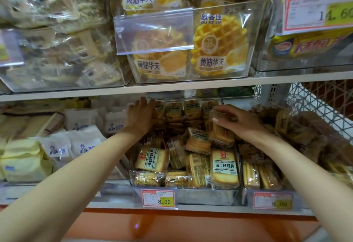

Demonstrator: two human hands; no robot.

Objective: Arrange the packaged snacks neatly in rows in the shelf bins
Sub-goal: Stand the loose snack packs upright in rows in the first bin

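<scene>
Left hand (pixel 140 116) presses straight fingers against the upright back row of clear-wrapped toasted-slice packets (pixel 183 110) in the clear plastic shelf bin (pixel 208 196), right hand (pixel 236 120) curls its fingers round one tilted packet (pixel 222 132) beside that row

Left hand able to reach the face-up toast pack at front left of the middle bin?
Probably yes. The face-up toast pack lies uncovered on top; the left hand, flat against the back row, only needs drawing back. The right hand holds a second pack farther right, out of the way.
</scene>
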